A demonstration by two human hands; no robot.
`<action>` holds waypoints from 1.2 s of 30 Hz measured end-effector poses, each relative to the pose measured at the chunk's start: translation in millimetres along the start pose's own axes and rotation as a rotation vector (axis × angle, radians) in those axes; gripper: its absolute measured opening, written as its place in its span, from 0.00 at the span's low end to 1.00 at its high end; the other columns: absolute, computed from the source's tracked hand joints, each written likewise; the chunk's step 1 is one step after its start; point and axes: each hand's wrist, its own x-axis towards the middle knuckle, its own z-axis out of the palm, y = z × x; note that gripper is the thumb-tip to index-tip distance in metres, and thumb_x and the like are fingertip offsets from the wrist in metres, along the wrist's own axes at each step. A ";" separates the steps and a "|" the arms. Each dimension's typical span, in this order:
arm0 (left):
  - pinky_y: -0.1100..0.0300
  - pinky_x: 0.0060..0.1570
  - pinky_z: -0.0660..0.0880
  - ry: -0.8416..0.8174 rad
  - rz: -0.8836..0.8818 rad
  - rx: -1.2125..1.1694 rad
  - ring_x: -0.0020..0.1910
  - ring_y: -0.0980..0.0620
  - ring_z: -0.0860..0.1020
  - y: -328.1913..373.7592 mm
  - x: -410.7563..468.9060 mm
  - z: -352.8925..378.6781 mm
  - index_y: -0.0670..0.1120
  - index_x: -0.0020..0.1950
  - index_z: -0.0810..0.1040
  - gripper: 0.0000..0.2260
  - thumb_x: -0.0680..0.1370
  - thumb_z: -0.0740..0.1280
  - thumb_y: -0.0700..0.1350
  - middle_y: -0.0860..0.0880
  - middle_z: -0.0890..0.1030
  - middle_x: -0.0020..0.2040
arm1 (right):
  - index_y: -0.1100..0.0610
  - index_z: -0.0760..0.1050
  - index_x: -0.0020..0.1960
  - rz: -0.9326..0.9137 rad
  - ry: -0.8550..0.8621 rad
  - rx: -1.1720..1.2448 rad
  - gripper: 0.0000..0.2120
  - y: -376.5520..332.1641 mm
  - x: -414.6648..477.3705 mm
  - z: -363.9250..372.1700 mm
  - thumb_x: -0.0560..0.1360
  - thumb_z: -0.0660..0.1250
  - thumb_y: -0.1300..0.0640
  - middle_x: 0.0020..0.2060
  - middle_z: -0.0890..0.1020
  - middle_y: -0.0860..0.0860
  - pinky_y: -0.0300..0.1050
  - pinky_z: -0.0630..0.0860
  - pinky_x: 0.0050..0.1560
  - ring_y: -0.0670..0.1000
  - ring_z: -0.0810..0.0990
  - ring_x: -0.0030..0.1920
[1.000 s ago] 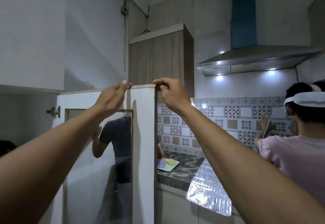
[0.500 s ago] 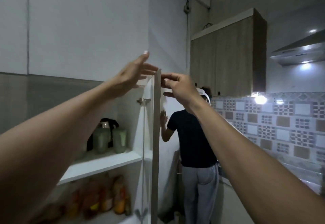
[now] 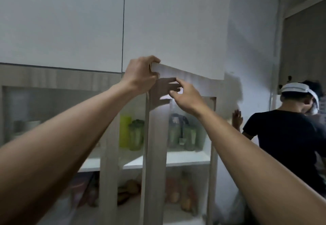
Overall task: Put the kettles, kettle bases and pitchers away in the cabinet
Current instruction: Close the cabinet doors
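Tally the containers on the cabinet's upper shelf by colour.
Yellow pitcher: 1
Green pitchers: 2
Dark-topped kettle: 1
Total: 4, though the glass door blurs the right-hand ones.

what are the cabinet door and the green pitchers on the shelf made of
Cabinet door: pale, matte wood-look laminate frame around a clear pane, probably glass, since the shelf contents show through. Green pitchers: translucent, likely plastic, though motion blur leaves that uncertain.
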 end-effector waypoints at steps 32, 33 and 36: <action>0.44 0.77 0.48 -0.148 -0.266 0.411 0.79 0.45 0.37 -208.7 35.5 213.5 0.47 0.82 0.47 0.29 0.84 0.52 0.56 0.45 0.37 0.81 | 0.47 0.37 0.82 0.057 -0.106 -0.419 0.40 195.4 170.2 124.8 0.82 0.61 0.51 0.80 0.34 0.60 0.69 0.42 0.77 0.61 0.36 0.80; 0.44 0.77 0.49 -0.161 -0.273 0.413 0.79 0.45 0.37 -212.7 35.4 213.4 0.48 0.82 0.47 0.29 0.84 0.52 0.56 0.45 0.37 0.81 | 0.47 0.36 0.82 0.053 -0.103 -0.414 0.39 197.6 172.4 130.2 0.83 0.60 0.51 0.80 0.33 0.60 0.69 0.41 0.77 0.61 0.35 0.80; 0.44 0.78 0.49 -0.183 -0.282 0.405 0.79 0.46 0.37 -219.7 34.7 215.4 0.49 0.82 0.47 0.29 0.84 0.51 0.57 0.46 0.37 0.81 | 0.47 0.36 0.82 0.042 -0.076 -0.416 0.37 201.9 177.5 138.9 0.83 0.58 0.50 0.79 0.33 0.61 0.70 0.39 0.76 0.62 0.34 0.80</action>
